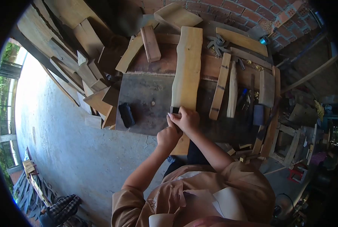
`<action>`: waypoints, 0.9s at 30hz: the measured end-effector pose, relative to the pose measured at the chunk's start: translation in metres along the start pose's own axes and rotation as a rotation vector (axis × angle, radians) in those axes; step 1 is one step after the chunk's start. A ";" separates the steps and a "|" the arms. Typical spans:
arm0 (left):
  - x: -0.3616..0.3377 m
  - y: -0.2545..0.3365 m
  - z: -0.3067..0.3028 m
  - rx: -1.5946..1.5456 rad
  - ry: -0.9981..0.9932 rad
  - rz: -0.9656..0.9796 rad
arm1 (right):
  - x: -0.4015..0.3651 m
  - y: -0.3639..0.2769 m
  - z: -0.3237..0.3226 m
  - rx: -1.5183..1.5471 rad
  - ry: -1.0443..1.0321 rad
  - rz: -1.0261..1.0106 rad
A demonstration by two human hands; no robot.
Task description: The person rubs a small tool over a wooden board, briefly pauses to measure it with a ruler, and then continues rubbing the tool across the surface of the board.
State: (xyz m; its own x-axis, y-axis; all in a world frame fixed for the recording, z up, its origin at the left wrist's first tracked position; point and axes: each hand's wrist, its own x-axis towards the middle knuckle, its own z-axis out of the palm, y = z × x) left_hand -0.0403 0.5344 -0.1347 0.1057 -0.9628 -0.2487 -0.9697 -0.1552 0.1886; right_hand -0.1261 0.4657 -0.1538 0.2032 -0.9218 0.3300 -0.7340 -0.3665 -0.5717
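A long pale wooden board [188,64] with one wavy edge lies across the workbench, its near end reaching toward my body. Over the near part of this board, my right hand [188,119] is closed on a small dark block [174,109], whose exact kind I cannot make out. Just below it, my left hand [168,136] is closed around the lower part of the same block. The fingers hide most of it. A black open case or tray [126,115] sits on the bench to the left of my hands.
Right of the board lie a wooden strip with dark fittings [220,87], a rough stick [232,90], a blue marker [244,92] and a star-shaped metal part [219,45]. Wood offcuts [95,75] pile up at the left. A brick wall [237,15] stands behind.
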 end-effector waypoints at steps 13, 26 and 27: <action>0.397 0.046 -0.149 -0.025 0.060 0.039 | 0.408 0.102 0.025 -0.148 -0.355 0.370; 0.150 0.030 -0.194 -0.197 0.345 0.006 | 0.249 -0.048 -0.084 -0.069 -0.068 0.094; 0.115 0.023 -0.168 -0.203 0.358 0.038 | 0.204 -0.049 -0.078 -0.103 -0.054 0.037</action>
State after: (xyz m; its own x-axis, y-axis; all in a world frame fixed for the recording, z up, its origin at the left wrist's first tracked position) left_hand -0.0136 0.3826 0.0002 0.1752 -0.9793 0.1013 -0.9150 -0.1240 0.3839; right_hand -0.0995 0.3055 0.0000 0.2074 -0.9410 0.2674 -0.8039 -0.3197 -0.5014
